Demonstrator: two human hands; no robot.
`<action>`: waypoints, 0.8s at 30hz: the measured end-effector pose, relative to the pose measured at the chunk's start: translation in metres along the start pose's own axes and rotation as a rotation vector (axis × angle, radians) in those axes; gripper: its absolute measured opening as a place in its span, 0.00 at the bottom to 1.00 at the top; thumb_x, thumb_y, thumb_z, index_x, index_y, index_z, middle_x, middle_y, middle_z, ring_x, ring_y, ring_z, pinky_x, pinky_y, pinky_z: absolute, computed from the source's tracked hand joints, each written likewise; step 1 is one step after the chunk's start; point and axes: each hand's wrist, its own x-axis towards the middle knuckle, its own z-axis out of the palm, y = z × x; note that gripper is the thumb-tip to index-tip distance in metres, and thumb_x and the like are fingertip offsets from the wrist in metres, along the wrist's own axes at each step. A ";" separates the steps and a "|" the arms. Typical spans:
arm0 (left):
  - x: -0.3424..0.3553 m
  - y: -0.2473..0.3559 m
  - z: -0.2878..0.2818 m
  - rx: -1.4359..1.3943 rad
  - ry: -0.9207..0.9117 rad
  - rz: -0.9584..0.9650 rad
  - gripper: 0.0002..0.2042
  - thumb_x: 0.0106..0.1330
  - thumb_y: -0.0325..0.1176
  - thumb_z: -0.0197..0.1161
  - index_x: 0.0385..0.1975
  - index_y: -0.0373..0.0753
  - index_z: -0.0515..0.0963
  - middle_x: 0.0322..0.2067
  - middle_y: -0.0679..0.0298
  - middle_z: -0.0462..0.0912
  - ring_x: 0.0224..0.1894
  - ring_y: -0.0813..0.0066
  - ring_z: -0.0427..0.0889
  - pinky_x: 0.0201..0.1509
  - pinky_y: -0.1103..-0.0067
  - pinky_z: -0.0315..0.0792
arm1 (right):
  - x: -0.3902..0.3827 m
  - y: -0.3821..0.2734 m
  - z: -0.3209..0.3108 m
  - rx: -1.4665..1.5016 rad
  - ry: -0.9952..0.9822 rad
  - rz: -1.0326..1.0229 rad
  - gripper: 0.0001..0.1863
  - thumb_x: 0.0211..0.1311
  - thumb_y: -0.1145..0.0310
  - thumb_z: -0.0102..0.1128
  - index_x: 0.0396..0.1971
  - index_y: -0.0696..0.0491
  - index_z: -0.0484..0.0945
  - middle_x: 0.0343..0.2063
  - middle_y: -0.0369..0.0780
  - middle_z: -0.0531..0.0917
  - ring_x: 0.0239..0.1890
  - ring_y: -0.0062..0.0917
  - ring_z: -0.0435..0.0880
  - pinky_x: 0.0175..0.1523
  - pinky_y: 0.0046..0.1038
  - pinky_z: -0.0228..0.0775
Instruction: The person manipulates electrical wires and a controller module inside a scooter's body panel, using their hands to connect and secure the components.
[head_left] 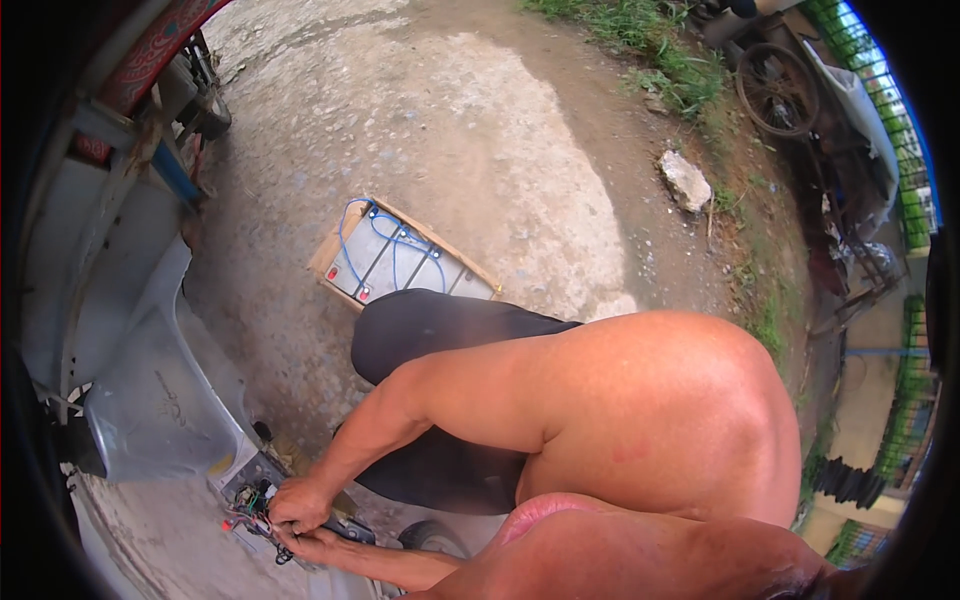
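Observation:
In the lower left, my right hand is closed at a tangle of coloured wires in an open compartment of a vehicle, with fingertips pinched on something small that I cannot make out. Just below it, my left hand has its fingers bent together at the wires, partly hidden by my right hand; what it holds is unclear. A grey plastic vehicle panel rises above the compartment. A small red piece lies beside the wires.
A wooden-framed battery pack with blue cables rests on the concrete ground beyond my knee. A red-trimmed vehicle stands at left. A wheel, metal frames, a rock and grass line the right side.

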 end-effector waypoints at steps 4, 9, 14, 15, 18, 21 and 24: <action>0.000 -0.006 -0.016 -0.016 -0.010 0.024 0.20 0.73 0.32 0.58 0.60 0.30 0.72 0.54 0.56 0.79 0.54 0.69 0.79 0.58 0.74 0.73 | -0.005 0.007 0.003 -0.115 -0.037 -0.041 0.09 0.51 0.64 0.63 0.28 0.53 0.80 0.33 0.46 0.84 0.40 0.45 0.84 0.42 0.47 0.74; 0.007 -0.009 -0.030 -0.080 -0.109 0.055 0.20 0.73 0.33 0.58 0.60 0.30 0.72 0.54 0.56 0.79 0.55 0.69 0.78 0.58 0.75 0.73 | -0.012 0.014 -0.025 -0.182 -0.190 -0.305 0.11 0.54 0.63 0.60 0.33 0.55 0.80 0.38 0.45 0.82 0.44 0.44 0.83 0.44 0.48 0.75; 0.002 -0.001 -0.034 -0.216 -0.200 -0.073 0.20 0.72 0.35 0.59 0.60 0.30 0.72 0.55 0.56 0.78 0.55 0.70 0.78 0.60 0.75 0.71 | -0.005 -0.010 -0.029 -0.164 -0.042 -0.258 0.11 0.55 0.63 0.60 0.33 0.54 0.81 0.38 0.45 0.83 0.42 0.43 0.84 0.43 0.46 0.76; -0.010 0.005 -0.035 -0.239 -0.181 -0.130 0.21 0.72 0.36 0.59 0.59 0.30 0.72 0.55 0.56 0.78 0.56 0.70 0.78 0.60 0.76 0.70 | -0.003 -0.005 -0.012 -0.133 -0.075 -0.281 0.11 0.55 0.63 0.60 0.33 0.54 0.81 0.38 0.45 0.83 0.42 0.43 0.84 0.43 0.46 0.76; -0.026 0.052 0.030 -0.223 -0.118 -0.132 0.20 0.73 0.33 0.59 0.60 0.28 0.70 0.56 0.51 0.76 0.57 0.62 0.77 0.64 0.70 0.70 | 0.009 0.012 -0.024 -0.182 0.063 0.083 0.11 0.53 0.63 0.62 0.31 0.56 0.81 0.37 0.47 0.83 0.40 0.46 0.84 0.42 0.47 0.77; -0.023 0.059 0.034 -0.292 -0.126 -0.119 0.20 0.72 0.30 0.60 0.60 0.27 0.69 0.56 0.49 0.76 0.57 0.59 0.77 0.64 0.65 0.72 | 0.028 0.012 -0.038 -0.190 -0.085 0.148 0.13 0.51 0.62 0.64 0.31 0.57 0.83 0.34 0.50 0.85 0.38 0.48 0.85 0.41 0.46 0.78; -0.029 0.053 0.027 -0.213 -0.035 -0.103 0.19 0.72 0.29 0.60 0.58 0.27 0.70 0.55 0.49 0.77 0.55 0.60 0.78 0.62 0.66 0.74 | 0.030 0.002 -0.037 -0.277 -0.222 0.166 0.15 0.50 0.61 0.65 0.33 0.56 0.84 0.30 0.50 0.86 0.37 0.47 0.86 0.41 0.45 0.78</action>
